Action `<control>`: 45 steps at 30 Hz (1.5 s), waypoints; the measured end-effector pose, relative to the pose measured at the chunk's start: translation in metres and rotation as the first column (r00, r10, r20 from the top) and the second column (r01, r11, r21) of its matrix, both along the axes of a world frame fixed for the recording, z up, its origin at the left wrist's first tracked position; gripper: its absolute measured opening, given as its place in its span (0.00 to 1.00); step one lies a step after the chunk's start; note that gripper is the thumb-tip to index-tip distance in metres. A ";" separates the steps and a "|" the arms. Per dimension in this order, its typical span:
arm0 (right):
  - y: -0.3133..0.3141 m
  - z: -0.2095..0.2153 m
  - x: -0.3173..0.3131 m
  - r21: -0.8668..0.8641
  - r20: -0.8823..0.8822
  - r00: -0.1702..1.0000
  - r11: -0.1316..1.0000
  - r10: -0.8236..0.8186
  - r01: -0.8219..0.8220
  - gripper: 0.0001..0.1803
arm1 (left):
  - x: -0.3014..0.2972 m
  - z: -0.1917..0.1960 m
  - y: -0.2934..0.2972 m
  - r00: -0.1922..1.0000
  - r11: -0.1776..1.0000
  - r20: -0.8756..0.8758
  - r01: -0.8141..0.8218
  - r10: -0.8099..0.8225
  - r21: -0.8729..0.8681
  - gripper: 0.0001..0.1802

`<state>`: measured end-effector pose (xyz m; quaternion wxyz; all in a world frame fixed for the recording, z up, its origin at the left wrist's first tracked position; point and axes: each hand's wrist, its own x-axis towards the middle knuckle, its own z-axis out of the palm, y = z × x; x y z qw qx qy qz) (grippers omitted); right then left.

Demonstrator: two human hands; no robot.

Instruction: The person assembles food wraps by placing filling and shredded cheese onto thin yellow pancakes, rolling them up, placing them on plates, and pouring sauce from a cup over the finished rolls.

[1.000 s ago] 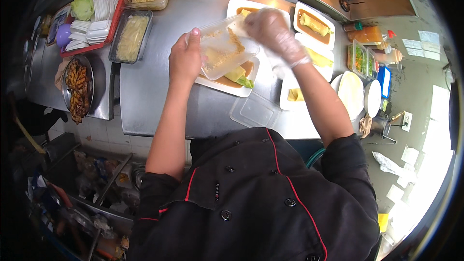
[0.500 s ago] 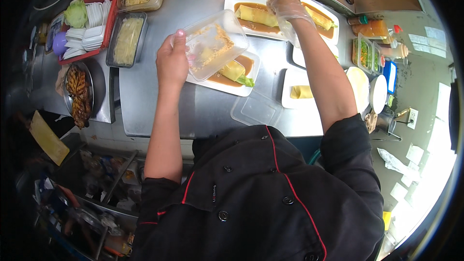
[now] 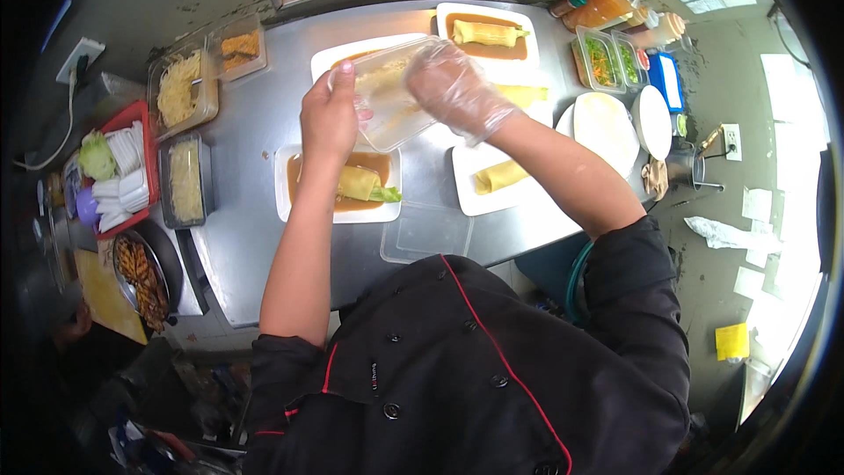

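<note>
My left hand (image 3: 330,119) grips the side of a clear plastic container (image 3: 387,123), thumb over its rim; pale yellow-orange crumbs or shreds lie inside. Wearing a clear plastic glove, my right hand (image 3: 453,88) is curled at the container's right side. Its fingers are closed, and whatever they hold is hidden. Below the container, a white plate (image 3: 283,185) carries brown sauce and a rolled yellow wrap (image 3: 360,183) with green leaf at one end. A similar wrap (image 3: 488,32) lies in sauce on a far plate (image 3: 527,13). Another wrap (image 3: 499,176) sits on a plate beneath my right forearm.
A clear lid (image 3: 426,233) lies near the table's front edge. Tubs of shredded food (image 3: 180,92) and orange crumbs (image 3: 239,48) stand at left, beside a red basket (image 3: 151,158). Sauce bottles (image 3: 607,7), vegetable tubs (image 3: 598,57) and stacked white dishes (image 3: 607,127) line the right.
My right hand has come back from the far plates to the container. My left hand still holds the container, now beyond the near plate rather than over it. The whole view has shifted.
</note>
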<state>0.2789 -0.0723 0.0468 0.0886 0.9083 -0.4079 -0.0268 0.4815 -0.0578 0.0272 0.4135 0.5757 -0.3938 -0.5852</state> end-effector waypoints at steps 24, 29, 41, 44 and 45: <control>-0.139 -0.043 -0.173 0.149 -0.046 0.660 0.649 -0.749 0.746 0.16 | 0.243 -0.038 0.212 0.860 0.858 -0.001 -0.509 0.510 0.070 0.40; -0.107 -0.010 -0.161 0.108 0.258 0.753 0.792 -0.606 0.600 0.22 | 0.281 -0.117 0.307 0.748 0.743 0.031 -0.663 0.664 0.084 0.39; 0.077 -0.029 0.135 0.631 0.448 0.726 0.760 -0.521 0.156 0.04 | 0.243 -0.100 0.276 0.568 0.567 0.085 -0.823 0.819 0.035 0.33; 0.077 -0.041 0.100 0.567 0.664 0.509 0.812 -0.549 0.136 0.05 | 0.272 -0.141 0.274 0.610 0.622 0.212 -0.783 0.763 0.015 0.29; 0.081 -0.039 0.088 0.500 0.665 0.610 0.864 -0.430 0.064 0.07 | 0.293 -0.172 0.288 0.627 0.672 0.344 -0.741 0.699 -0.017 0.29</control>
